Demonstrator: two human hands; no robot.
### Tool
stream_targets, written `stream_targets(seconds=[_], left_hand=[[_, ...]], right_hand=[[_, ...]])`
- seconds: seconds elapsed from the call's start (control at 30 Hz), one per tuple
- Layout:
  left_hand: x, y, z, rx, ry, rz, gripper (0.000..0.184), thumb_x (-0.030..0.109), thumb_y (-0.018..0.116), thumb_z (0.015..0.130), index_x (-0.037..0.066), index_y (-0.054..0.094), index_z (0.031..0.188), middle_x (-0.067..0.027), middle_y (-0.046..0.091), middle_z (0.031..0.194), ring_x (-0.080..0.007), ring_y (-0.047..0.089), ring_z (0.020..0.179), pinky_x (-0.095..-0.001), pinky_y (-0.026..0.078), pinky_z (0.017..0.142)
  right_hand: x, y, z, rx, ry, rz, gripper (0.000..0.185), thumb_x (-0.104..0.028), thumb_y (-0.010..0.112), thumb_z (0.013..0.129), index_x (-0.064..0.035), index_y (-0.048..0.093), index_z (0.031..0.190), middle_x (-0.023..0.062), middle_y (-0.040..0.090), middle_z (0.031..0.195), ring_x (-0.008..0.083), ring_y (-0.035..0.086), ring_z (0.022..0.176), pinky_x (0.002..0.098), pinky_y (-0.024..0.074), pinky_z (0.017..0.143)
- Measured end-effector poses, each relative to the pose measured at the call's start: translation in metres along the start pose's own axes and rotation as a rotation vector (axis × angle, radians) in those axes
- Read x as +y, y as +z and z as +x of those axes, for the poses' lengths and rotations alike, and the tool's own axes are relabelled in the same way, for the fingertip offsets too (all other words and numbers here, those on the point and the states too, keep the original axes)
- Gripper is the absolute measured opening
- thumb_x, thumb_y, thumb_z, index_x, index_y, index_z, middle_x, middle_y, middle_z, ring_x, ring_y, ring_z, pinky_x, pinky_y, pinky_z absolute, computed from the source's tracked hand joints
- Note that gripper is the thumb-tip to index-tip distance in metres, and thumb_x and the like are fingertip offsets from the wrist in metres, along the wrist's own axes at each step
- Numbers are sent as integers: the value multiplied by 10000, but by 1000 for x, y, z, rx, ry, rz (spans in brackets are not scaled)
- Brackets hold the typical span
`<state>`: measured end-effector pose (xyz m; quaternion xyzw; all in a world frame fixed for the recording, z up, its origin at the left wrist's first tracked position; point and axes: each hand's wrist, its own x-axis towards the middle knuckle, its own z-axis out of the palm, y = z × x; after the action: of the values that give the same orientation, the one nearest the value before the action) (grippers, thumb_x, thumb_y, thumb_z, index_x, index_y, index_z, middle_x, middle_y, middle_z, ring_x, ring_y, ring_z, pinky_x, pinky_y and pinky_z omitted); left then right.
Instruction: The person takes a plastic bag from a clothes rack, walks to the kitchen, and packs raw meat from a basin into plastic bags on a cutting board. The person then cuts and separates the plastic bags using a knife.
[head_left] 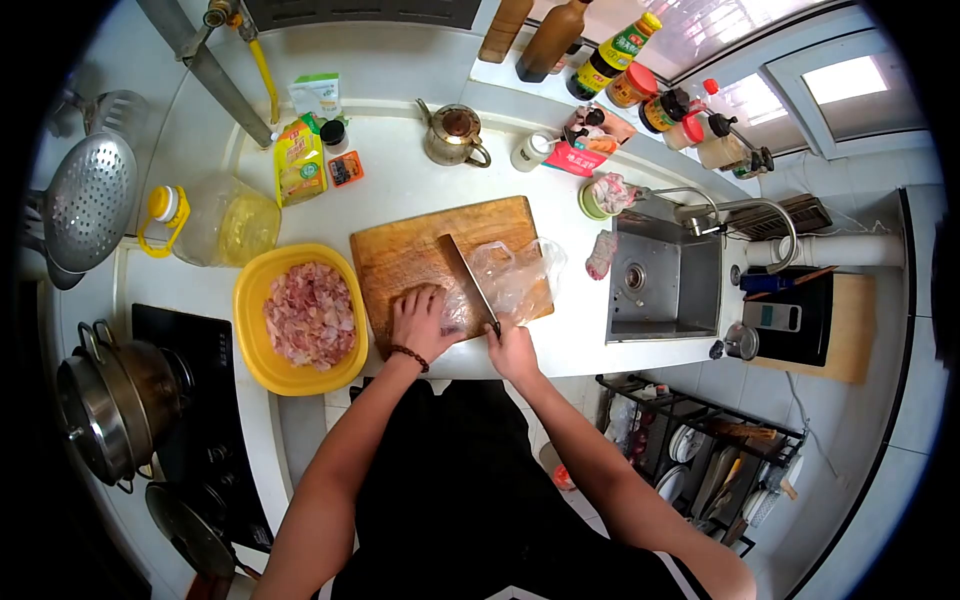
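Observation:
My right hand [512,350] grips the handle of a kitchen knife [466,276], whose blade points away from me over the wooden cutting board [400,240]. A crumpled clear plastic bag [515,272] lies on the board to the right of the blade. My left hand [420,325], with a beaded bracelet at the wrist, rests on the board left of the knife. Its fingers are curled down, and what lies beneath them is hard to make out. Some clear plastic shows between that hand and the blade. Left of the board, a yellow basin [256,345] holds cut raw meat [312,315].
An oil jug [235,225], a yellow packet [300,165] and a metal teapot [455,135] stand behind. On the right is a steel sink [650,325], with sauce bottles on the sill [485,75] above. A stove [200,400] with a pot [140,390] is on the left.

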<state>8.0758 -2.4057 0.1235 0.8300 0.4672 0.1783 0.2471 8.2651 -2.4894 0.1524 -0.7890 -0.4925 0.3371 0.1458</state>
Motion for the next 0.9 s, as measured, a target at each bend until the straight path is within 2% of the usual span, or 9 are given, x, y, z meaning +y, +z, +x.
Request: stream_targets(seconds=[0.07,0.1,0.17,0.23,0.27,0.33,0.43,0.63,0.9], left_hand=[[-3,8,-3,-69,-1,69,576,300,799,776,62,621,1269,-103,586,1336,-310,506,1278,-479,372,1050],[-5,16,-4,-140,-1,136,579,306,803,775,54,625,1264,-108,567,1370,-310,488,1301,-479,369,1055],[-11,31,-4,-76,17,141,503,268,785,790,56,644,1224,-98,596,1325,-300,505,1277,-478,371,1056],[-16,39,-6,-139,36,125,388,218,755,808,53,675,1149,-89,633,1253,-286,532,1234,-475,382,1048],[-19,43,-9,-137,27,126,388,218,755,808,53,675,1149,-89,633,1253,-286,532,1234,-475,382,1048],[-20,43,-12,-30,100,65,260,168,727,809,51,701,1040,-79,666,1161,-278,564,1172,-462,398,1029],[-19,44,-13,81,139,47,182,134,709,809,54,717,972,-78,683,1090,-280,588,1123,-449,410,1016],[-20,49,-12,123,123,8,163,97,707,778,62,724,936,-58,697,1024,-263,613,1087,-442,425,997],[-22,52,-14,141,117,4,215,82,718,727,75,728,942,-54,701,1060,-256,615,1101,-451,424,1002]], right_hand=[[-8,11,4,134,-114,53,266,-196,611,981,18,606,1138,334,674,825,528,666,804,602,545,732],[-14,15,8,134,-114,53,266,-196,611,981,18,606,1138,334,674,825,528,666,804,602,545,732],[-27,20,21,63,-105,-44,221,-179,611,976,11,586,1086,342,664,789,529,665,786,610,541,718],[-25,30,30,42,-114,-90,193,-165,598,977,4,573,1068,341,660,764,532,664,763,613,538,706],[-20,37,32,51,-123,-88,197,-166,589,979,7,573,1073,337,663,765,533,665,761,615,536,705],[-18,41,28,52,-138,-85,202,-168,581,982,9,572,1079,334,666,766,535,666,759,618,535,704],[-17,43,29,68,-160,-74,198,-152,584,976,16,574,1081,333,673,789,533,669,768,614,537,706],[-15,39,34,59,-172,-67,183,-143,596,987,-3,591,1105,325,656,776,543,643,765,628,507,683],[-17,42,35,59,-187,-77,182,-177,601,990,-6,587,1048,325,661,778,539,650,769,629,509,683]])
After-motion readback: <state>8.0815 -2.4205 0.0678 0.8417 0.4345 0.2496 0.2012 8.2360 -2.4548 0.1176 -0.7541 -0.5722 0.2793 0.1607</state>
